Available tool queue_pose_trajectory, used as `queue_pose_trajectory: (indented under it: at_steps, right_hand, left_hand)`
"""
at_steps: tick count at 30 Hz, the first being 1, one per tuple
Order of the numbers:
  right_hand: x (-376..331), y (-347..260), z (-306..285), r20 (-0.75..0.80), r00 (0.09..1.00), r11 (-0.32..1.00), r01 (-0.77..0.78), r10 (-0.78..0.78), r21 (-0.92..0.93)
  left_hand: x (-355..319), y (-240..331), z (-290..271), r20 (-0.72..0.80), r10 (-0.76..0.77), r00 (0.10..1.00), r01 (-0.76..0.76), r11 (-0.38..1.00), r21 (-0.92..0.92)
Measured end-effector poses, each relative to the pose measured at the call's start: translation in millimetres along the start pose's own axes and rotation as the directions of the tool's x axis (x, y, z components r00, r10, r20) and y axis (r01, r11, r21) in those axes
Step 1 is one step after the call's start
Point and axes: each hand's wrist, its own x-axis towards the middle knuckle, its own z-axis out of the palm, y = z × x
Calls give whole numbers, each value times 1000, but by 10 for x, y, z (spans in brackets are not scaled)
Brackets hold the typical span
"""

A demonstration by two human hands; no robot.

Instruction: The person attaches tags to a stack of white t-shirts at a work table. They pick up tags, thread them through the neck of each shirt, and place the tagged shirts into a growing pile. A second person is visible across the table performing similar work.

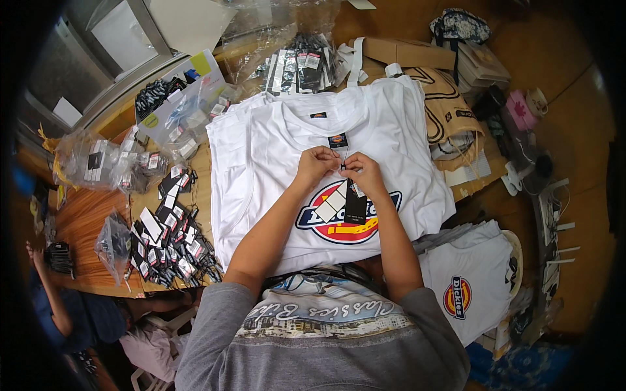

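A white sleeveless shirt (274, 143) with a red, yellow and blue printed logo lies flat in front of me, on top of other white garments. Over its chest, my left hand (317, 164) and my right hand (363, 174) meet with fingertips pinched. A thin dark string runs between them, up toward the black neck label (338, 140). Beneath my right hand hangs a black hang tag (355, 210), and white paper tags (331, 206) rest beside it on the print. My fingers hide part of the string.
Loose black-and-white hang tags (173, 244) lie in a heap at left, near clear plastic bags (98, 159). More tags (300, 68) sit behind the shirt, and a white box (195, 85) holds others. Folded white shirts (466, 280) are stacked at lower right. Another person's arm (49, 287) shows far left.
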Motion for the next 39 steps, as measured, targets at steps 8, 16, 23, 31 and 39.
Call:
queue_pose_trajectory:
  at_steps: [8, 16, 23, 31, 39]
  right_hand:
    - [2, -27, 7, -8, 1000, 998, 30, -30, -47]
    - [-19, -205, 48, -26, 999, 987, -47, 44, -157]
    - [-40, -144, 74, -13, 997, 973, 71, -76, -219]
    - [-51, -157, 95, -6, 995, 955, 92, -98, -283]
    - [50, -329, -143, 94, 991, 945, 123, -98, -303]
  left_hand:
    - [2, 1, 5, -3, 9, 1000, -9, 1000, 11]
    - [115, 29, -13, 155, 258, 954, -300, 865, 403]
    - [361, 343, -83, 383, -260, 886, -4, 823, 568]
    - [603, 419, 4, 321, -584, 745, 80, 557, 827]
    - [380, 576, -71, 287, -347, 893, -33, 584, 811]
